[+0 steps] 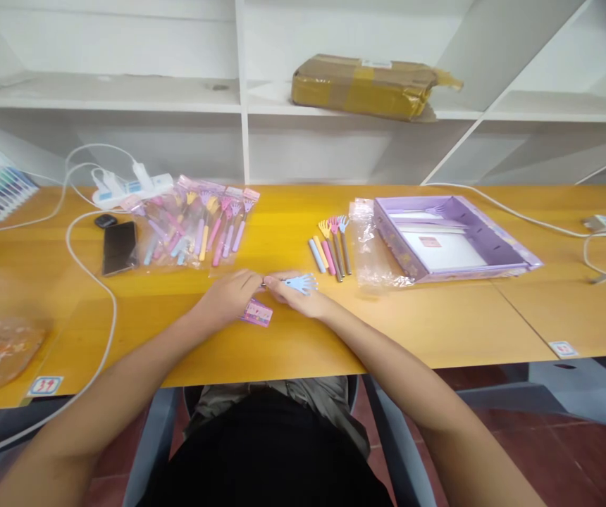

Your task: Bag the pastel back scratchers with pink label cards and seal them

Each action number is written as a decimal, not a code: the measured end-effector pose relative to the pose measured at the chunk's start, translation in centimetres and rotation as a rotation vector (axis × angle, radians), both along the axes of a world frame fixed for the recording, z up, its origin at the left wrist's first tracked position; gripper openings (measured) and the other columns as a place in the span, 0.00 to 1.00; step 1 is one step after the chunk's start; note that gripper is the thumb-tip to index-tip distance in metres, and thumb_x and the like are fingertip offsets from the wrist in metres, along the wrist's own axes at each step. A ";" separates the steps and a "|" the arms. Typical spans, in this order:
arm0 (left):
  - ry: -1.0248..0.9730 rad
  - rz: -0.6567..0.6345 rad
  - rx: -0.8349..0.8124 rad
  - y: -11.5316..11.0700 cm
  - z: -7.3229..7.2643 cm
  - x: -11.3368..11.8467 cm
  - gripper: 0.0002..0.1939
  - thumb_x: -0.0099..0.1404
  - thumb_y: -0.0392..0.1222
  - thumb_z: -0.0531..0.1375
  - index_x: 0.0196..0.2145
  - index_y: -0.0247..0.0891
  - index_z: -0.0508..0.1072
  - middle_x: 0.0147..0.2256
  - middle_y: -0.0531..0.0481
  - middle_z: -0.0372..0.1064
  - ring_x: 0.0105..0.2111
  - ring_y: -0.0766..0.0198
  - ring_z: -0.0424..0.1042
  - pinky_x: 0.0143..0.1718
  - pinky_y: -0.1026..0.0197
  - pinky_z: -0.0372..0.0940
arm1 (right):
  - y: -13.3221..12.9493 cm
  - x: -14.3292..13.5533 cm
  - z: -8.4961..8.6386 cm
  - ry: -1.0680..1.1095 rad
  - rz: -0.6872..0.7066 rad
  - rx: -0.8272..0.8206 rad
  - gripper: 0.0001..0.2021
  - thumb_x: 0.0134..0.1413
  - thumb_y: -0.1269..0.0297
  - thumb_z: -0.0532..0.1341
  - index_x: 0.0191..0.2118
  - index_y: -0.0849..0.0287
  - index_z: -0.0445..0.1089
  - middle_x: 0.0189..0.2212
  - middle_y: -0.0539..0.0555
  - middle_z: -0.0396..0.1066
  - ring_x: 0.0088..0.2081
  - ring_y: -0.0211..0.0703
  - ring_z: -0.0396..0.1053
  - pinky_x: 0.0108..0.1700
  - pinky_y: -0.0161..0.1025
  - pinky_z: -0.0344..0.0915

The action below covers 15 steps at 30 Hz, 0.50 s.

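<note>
My right hand is closed around a stick with a light blue hand-shaped head, which points to the right. Touching it on the left is my left hand, fingers closed near the stick's other end; what exactly they grip is hidden. A pink printed card shows just below my left hand. Right of my hands lie several loose metal sticks with yellow, pink and blue hand-shaped heads, beside blue, yellow and pink handle sleeves.
Bagged hand-shaped sticks lie at the back left, near a black phone, a power strip and white cables. To the right are clear plastic bags and a purple box. A taped carton sits on the shelf.
</note>
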State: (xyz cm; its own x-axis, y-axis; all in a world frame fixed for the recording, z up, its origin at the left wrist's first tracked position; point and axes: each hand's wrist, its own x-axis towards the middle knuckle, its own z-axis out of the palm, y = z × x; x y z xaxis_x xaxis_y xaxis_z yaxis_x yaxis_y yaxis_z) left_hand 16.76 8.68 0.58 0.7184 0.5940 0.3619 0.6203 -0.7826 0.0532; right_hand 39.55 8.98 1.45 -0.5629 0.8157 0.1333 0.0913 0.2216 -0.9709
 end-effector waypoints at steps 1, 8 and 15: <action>0.005 -0.012 0.022 0.0 0.1 -0.1 0.16 0.82 0.37 0.47 0.43 0.35 0.73 0.35 0.43 0.74 0.36 0.55 0.74 0.40 0.54 0.70 | 0.0 0.0 0.1 -0.009 0.019 -0.002 0.30 0.68 0.35 0.59 0.26 0.56 0.61 0.21 0.44 0.53 0.25 0.35 0.50 0.29 0.38 0.50; -0.177 0.029 -0.018 -0.2 -0.9 -0.2 0.23 0.83 0.44 0.49 0.70 0.33 0.62 0.52 0.35 0.79 0.51 0.50 0.81 0.51 0.49 0.75 | -0.3 -0.7 0.2 -0.041 0.054 -0.025 0.29 0.71 0.38 0.57 0.30 0.59 0.72 0.22 0.45 0.56 0.26 0.36 0.52 0.29 0.38 0.52; -0.152 0.064 -0.098 0.2 -1.1 0.1 0.20 0.80 0.37 0.52 0.66 0.34 0.66 0.56 0.36 0.78 0.56 0.51 0.80 0.56 0.49 0.75 | -0.3 -0.7 -0.1 0.051 0.021 -0.039 0.27 0.70 0.40 0.58 0.26 0.57 0.67 0.20 0.46 0.54 0.29 0.39 0.58 0.32 0.37 0.57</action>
